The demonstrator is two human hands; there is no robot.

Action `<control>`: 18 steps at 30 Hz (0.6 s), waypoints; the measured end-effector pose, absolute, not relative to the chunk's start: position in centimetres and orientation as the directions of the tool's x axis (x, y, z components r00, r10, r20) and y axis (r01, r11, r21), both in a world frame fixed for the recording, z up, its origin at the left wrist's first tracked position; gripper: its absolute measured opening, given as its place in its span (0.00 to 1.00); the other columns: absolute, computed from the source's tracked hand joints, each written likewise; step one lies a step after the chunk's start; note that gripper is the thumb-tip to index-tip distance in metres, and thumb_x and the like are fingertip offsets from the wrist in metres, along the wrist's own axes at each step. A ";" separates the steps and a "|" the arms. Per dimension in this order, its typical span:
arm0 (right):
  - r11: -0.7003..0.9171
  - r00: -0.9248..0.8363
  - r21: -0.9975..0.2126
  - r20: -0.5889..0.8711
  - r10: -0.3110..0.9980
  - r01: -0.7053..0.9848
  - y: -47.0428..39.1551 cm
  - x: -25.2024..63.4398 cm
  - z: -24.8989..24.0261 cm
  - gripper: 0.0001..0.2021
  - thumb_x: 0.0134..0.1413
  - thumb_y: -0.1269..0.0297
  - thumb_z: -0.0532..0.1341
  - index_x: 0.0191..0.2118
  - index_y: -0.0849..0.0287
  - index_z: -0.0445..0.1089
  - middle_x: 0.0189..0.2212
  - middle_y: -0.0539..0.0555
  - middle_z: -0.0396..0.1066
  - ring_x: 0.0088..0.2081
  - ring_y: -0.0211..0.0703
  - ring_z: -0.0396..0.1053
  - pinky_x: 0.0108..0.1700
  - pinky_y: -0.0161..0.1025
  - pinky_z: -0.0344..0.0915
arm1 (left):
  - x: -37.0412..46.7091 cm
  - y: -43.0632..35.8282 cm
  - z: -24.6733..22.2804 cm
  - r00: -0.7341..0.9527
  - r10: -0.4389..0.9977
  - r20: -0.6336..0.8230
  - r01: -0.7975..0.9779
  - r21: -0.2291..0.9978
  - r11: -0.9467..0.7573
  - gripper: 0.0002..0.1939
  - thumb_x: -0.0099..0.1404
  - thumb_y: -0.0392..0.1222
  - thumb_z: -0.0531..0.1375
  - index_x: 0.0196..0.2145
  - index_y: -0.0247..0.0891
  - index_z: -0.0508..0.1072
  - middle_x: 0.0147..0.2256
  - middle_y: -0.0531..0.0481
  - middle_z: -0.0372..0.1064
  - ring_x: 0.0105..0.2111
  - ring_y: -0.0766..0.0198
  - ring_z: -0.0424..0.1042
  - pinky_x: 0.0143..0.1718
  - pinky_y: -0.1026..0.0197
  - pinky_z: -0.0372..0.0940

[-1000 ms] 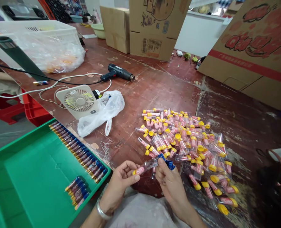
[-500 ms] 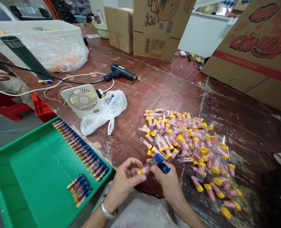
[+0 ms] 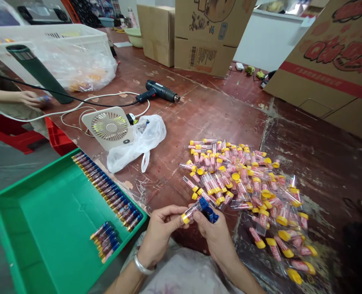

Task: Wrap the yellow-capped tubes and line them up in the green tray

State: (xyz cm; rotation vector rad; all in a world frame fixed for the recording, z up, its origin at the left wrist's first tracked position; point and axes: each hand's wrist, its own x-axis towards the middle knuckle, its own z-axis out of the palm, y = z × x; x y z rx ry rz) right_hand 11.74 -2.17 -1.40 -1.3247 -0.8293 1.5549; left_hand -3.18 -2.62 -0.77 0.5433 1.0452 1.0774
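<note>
Head view: a yellow-capped tube [image 3: 192, 212] is held aslant between the hands, before the worktop [image 3: 174, 134]. Its capped end is pinched in the closed grip of the left hand [image 3: 158, 230]; its blue end is set just beside the right hand [image 3: 214, 232], in whose grip blue wraps [image 3: 212, 215] are clamped. More tubes [image 3: 242, 175] are heaped beyond.
</note>
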 end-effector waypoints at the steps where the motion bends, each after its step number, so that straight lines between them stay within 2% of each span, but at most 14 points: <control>1: -0.364 -0.010 -0.909 -0.370 0.929 -0.200 -2.2 11.6 -1.4 0.20 0.43 0.51 0.70 0.37 0.63 0.78 0.14 0.44 0.56 0.18 0.33 0.49 0.17 0.32 0.49 | -3.1 -2.6 -0.8 0.077 0.906 -0.415 -0.450 0.797 0.403 0.08 0.52 0.38 0.71 0.32 0.35 0.82 0.27 0.50 0.77 0.25 0.69 0.71 0.29 0.68 0.65; 7: -0.377 0.006 -0.911 -0.383 0.924 -0.171 -2.4 11.2 -1.5 0.20 0.43 0.50 0.70 0.37 0.62 0.78 0.14 0.45 0.59 0.18 0.35 0.53 0.16 0.32 0.51 | -2.7 -2.7 -1.2 0.018 0.906 -0.422 -0.478 0.793 0.379 0.08 0.49 0.39 0.72 0.28 0.34 0.82 0.24 0.50 0.75 0.23 0.68 0.70 0.27 0.67 0.65; 18: -0.373 0.017 -0.918 -0.378 0.926 -0.137 -2.4 11.2 -1.8 0.18 0.44 0.50 0.69 0.33 0.62 0.77 0.14 0.44 0.56 0.18 0.34 0.50 0.17 0.32 0.49 | -2.5 -2.6 -1.1 -0.016 0.897 -0.441 -0.488 0.787 0.378 0.09 0.47 0.39 0.73 0.27 0.34 0.81 0.23 0.49 0.75 0.23 0.67 0.70 0.27 0.66 0.65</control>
